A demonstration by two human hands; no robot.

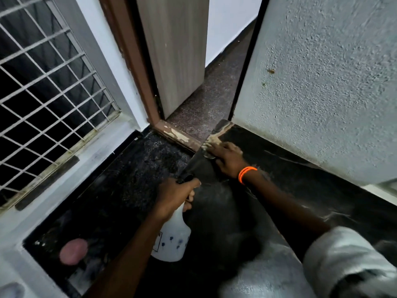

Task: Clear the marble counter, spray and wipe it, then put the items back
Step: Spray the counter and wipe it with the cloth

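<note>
White-painted window grille fills the left of the frame, its sill running down toward a pink, blurred round object resting on the dark speckled floor below. Moving right, your left hand is wrapped around the neck of a white spray bottle printed with small blue flowers, its black nozzle pointing away from you toward the counter's near edge. Beyond it, a brown door frame with chipped paint at its foot stands beside a grey wood-grain door that is ajar. Further right, your right hand, an orange band at the wrist, presses flat on a pale cloth at the far left end of the black marble counter. The cloth is mostly under your palm and motion-blurred, so its shape is hard to make out. At far right, the counter runs along a rough, pale textured wall, and your light sleeve shows at the lower corner.
</note>
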